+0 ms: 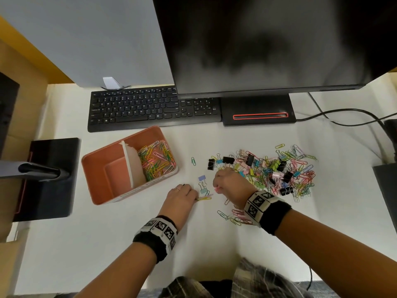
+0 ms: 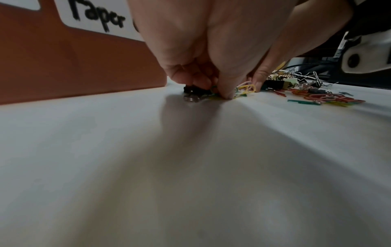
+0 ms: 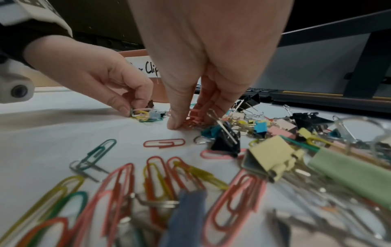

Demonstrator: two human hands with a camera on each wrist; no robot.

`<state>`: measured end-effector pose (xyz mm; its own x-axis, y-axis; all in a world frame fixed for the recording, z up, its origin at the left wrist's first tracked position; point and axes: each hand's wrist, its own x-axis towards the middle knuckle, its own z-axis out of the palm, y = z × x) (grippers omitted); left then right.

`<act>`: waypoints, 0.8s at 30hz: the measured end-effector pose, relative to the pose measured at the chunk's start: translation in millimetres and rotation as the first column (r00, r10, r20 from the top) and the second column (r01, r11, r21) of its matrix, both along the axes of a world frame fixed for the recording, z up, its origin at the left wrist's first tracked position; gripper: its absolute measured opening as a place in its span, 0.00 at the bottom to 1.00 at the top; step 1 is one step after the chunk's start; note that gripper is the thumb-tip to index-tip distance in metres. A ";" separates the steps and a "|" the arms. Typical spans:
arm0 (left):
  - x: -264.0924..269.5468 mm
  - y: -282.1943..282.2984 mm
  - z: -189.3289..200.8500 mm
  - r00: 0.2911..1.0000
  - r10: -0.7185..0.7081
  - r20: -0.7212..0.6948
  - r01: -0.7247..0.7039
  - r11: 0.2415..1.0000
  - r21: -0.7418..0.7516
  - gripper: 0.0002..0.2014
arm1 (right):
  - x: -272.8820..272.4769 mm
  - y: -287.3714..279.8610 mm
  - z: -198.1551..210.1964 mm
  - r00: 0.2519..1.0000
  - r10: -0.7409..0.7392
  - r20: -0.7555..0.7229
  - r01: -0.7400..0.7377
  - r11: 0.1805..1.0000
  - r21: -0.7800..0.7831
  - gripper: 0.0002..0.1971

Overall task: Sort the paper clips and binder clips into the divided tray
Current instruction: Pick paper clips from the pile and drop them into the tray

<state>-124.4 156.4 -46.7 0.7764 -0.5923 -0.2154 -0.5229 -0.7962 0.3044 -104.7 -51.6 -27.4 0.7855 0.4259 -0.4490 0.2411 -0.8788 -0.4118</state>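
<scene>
An orange divided tray (image 1: 97,168) stands left of centre; its right compartment holds several coloured paper clips (image 1: 156,160) and its left one is bare. A white label reading "Paper" (image 2: 93,16) is on the tray wall. A mixed pile of paper clips and binder clips (image 1: 272,171) lies to the right. My left hand (image 1: 196,197) pinches yellow paper clips (image 1: 205,198) against the table; the left wrist view shows these yellow clips (image 2: 247,87) at its fingertips. My right hand (image 1: 216,188) pinches pink paper clips (image 3: 193,117) at the pile's left edge. Lilac (image 1: 201,178) and teal (image 1: 203,191) binder clips lie between the hands.
A black keyboard (image 1: 150,108) and a monitor (image 1: 268,44) on its base (image 1: 257,112) stand behind the tray and pile. Cables (image 1: 343,117) run at the right. A black stand (image 1: 49,177) sits left of the tray. Loose paper clips (image 1: 236,216) lie under my right wrist.
</scene>
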 end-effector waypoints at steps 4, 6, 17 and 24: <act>0.3 -3.2 2.0 0.999 0.036 -0.017 -0.037 0.998 -0.057 0.14 | 5.6 -2.3 6.0 0.999 -0.002 -0.052 0.001 1.000 -0.015 0.10; 0.2 -3.1 1.7 0.997 0.061 -0.038 -0.064 0.993 -0.098 0.13 | 6.3 -1.4 8.2 0.999 0.023 -0.049 -0.026 0.998 -0.058 0.08; 0.0 -3.2 1.2 0.988 0.145 -0.053 -0.150 0.983 -0.105 0.05 | 2.1 -1.7 19.0 0.996 0.017 0.087 -0.015 1.000 -0.024 0.08; 7.2 3.2 34.6 0.977 0.187 -0.099 -0.210 0.919 -0.333 0.06 | 14.0 -6.5 58.1 0.970 -0.233 0.069 0.216 0.958 0.191 0.08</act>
